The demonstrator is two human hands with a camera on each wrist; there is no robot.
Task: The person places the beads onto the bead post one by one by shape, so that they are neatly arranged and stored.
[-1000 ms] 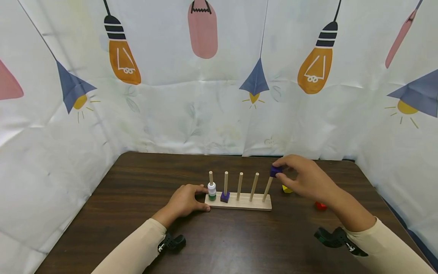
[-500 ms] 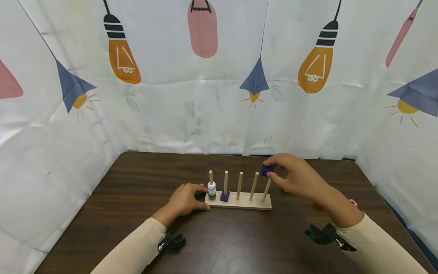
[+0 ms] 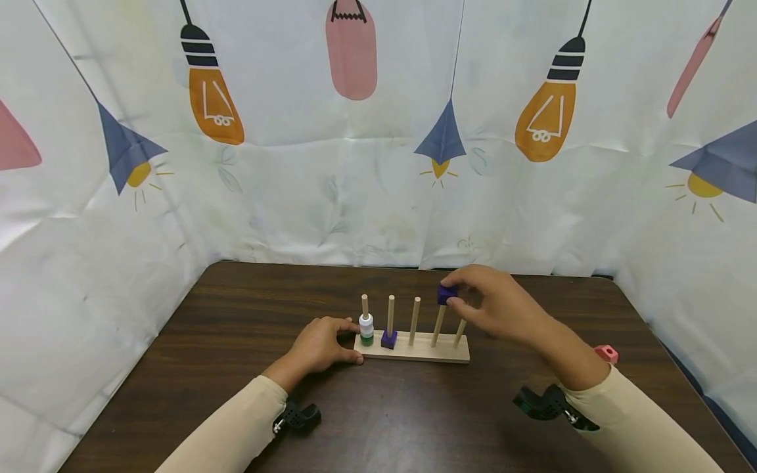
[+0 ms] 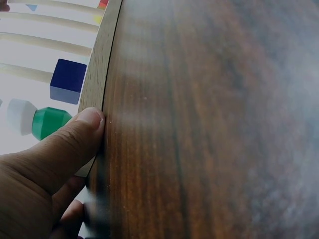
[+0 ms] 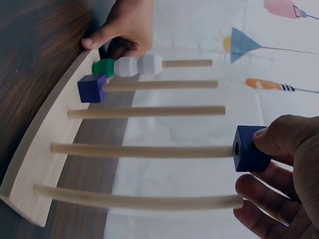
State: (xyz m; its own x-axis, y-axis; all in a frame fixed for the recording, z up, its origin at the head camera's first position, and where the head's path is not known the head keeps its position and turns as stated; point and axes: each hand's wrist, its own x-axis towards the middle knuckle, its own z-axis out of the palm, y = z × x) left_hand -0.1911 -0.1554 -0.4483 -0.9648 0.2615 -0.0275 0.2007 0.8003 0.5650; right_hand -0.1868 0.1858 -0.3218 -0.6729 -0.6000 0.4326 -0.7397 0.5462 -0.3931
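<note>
A wooden peg board (image 3: 414,353) with a row of upright pegs stands on the table. My left hand (image 3: 322,345) grips its left end, thumb on the front edge and fingers behind. On the leftmost peg sit white beads (image 5: 137,65) above a green bead (image 5: 103,67). A purple cube bead (image 3: 388,339) rests at the foot of the second peg. Between thumb and fingers, my right hand (image 3: 491,305) pinches another purple cube bead (image 5: 251,149), its hole facing the tip of the fourth peg (image 5: 144,151). The third and fifth pegs are bare.
A pinkish-red bead (image 3: 606,353) lies on the dark wooden table (image 3: 384,420), beyond the right forearm. Small red and yellow pieces (image 4: 98,19) show at the top of the left wrist view. A printed white curtain (image 3: 284,197) hangs behind the table.
My right hand has moved left with the purple cube bead, from over the fifth peg to the fourth. The right arm now covers the yellow and red pieces. My left hand stays put.
</note>
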